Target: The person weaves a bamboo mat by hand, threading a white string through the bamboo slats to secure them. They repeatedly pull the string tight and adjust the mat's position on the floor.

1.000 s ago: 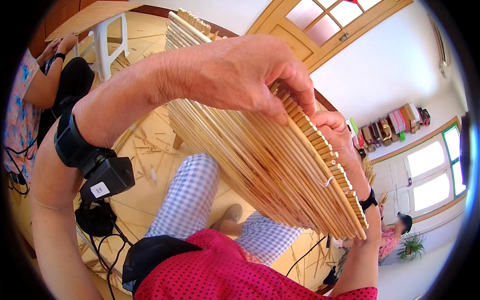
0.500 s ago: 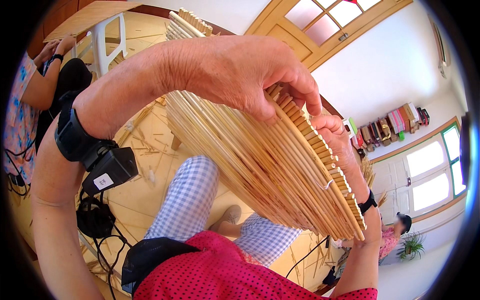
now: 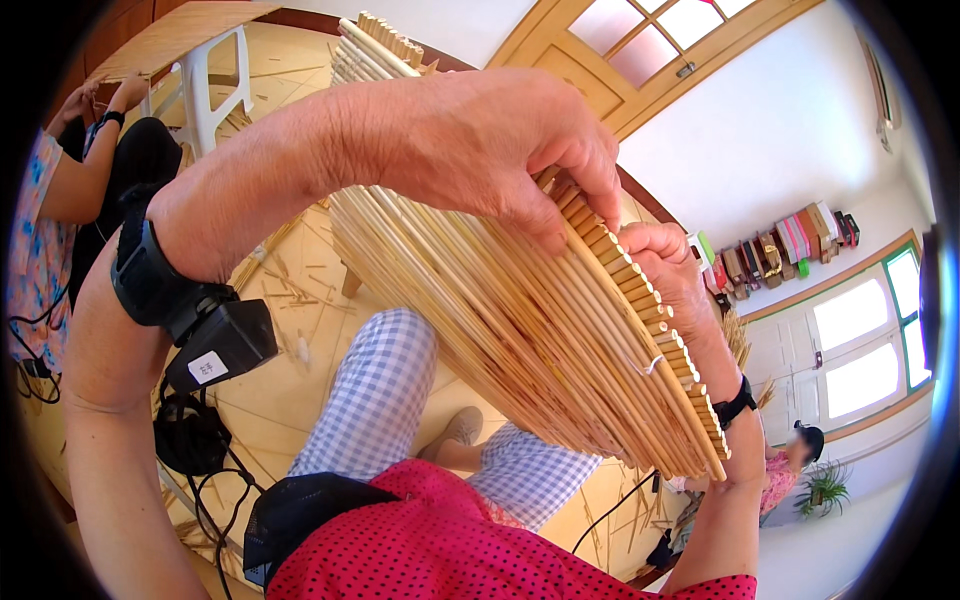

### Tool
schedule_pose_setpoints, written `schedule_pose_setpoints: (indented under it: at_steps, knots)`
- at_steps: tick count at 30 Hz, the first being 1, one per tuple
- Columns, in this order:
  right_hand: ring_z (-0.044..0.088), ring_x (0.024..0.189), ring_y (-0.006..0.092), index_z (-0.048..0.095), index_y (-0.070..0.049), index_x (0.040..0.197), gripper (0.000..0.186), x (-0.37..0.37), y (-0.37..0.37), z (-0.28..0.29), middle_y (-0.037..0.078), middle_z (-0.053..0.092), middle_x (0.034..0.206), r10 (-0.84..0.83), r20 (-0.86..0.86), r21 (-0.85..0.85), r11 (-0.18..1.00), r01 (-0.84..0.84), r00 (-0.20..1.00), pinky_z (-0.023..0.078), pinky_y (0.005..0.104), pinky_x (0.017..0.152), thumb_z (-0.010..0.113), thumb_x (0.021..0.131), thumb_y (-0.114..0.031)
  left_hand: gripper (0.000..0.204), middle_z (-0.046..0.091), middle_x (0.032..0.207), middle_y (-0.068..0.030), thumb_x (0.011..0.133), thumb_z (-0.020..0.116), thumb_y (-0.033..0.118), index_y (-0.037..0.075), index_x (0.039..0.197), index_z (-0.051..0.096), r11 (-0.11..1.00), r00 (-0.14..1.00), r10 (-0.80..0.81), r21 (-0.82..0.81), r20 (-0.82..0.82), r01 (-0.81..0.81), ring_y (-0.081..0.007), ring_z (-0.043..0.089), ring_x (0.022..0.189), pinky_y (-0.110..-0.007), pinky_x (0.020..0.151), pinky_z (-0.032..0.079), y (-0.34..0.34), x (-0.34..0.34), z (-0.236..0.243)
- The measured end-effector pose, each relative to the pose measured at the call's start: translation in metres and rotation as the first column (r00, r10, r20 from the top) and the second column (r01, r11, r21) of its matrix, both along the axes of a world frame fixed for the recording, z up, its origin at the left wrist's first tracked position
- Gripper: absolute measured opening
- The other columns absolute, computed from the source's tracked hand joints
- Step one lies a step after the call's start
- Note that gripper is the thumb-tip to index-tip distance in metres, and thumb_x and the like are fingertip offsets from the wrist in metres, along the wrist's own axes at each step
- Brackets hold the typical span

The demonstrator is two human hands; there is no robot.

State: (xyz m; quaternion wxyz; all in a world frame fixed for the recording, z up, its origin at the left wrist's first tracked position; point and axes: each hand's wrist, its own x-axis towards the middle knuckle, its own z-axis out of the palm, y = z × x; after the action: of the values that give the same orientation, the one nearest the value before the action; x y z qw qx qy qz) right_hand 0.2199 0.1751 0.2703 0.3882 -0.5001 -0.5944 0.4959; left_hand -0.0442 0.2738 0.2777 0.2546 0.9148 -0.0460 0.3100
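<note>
A large curved panel of straw-coloured stalks (image 3: 500,320), bound side by side, stands tilted over my knees. Rows of cut stalk ends line its right edge, and a bit of white thread shows there. My left hand (image 3: 490,140) arches over the top and grips that edge. Its thumb presses the near face while its fingers bend over the cut ends. Beyond the same edge is my right hand (image 3: 665,270), its fingers curled close to the stalk ends. The panel partly hides it, so what it holds cannot be made out.
Loose stalk pieces (image 3: 290,290) litter the tiled floor. At far left a person (image 3: 70,200) sits near a white-legged table (image 3: 215,85). Another person (image 3: 785,470) is at the right. Black cables (image 3: 215,500) hang by my left side. Boxes (image 3: 780,245) line the right wall.
My left thumb has slid slightly down and right along the near face, and the left fingers have drawn in against the cut ends. The panel and right hand are almost where they were.
</note>
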Motion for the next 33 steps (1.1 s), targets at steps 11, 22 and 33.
schedule_pose_setpoints:
  at_steps: [11, 22, 33]
  knots:
    - [0.056, 0.055, 0.0051, 0.074, 0.003, 0.096, 0.015, 0.000, -0.001, 0.019, 0.003, 0.068, 0.077, 0.095, 0.310, 0.258, 0.949, -0.180, 0.946, 0.045, 0.0176, 0.045, 0.065, 0.084, 0.005, 0.028, 0.066, 0.086, -0.0085, 0.075, 0.074, 0.006, 0.001, 0.102, 0.070, 0.999, 0.996, 0.032, -0.039, -0.080, -0.035, -0.0207, 0.062, 0.079, -0.032, 0.070, 0.047, -0.005, 0.005, 0.005]
    - [0.058, 0.058, 0.0073, 0.073, 0.005, 0.096, 0.016, 0.001, 0.000, 0.019, 0.006, 0.069, 0.080, 0.144, 0.337, 0.263, 0.934, -0.240, 0.931, 0.047, 0.0217, 0.049, 0.064, 0.083, 0.008, 0.027, 0.065, 0.084, -0.0081, 0.075, 0.074, 0.005, -0.001, 0.100, 0.070, 0.994, 0.996, 0.009, -0.106, -0.092, -0.019, -0.0181, 0.061, 0.078, -0.030, 0.070, 0.046, -0.004, 0.003, 0.005]
    - [0.056, 0.067, 0.0064, 0.067, 0.002, 0.101, 0.010, -0.014, -0.014, 0.032, 0.000, 0.063, 0.084, 0.112, 0.521, 0.291, 0.909, -0.299, 0.846, 0.046, 0.0212, 0.061, 0.062, 0.094, -0.004, 0.026, 0.066, 0.083, -0.0079, 0.075, 0.075, 0.006, -0.001, 0.099, 0.070, 0.995, 0.995, 0.014, -0.095, -0.098, -0.024, -0.0185, 0.061, 0.077, -0.030, 0.069, 0.046, -0.007, 0.005, 0.009]
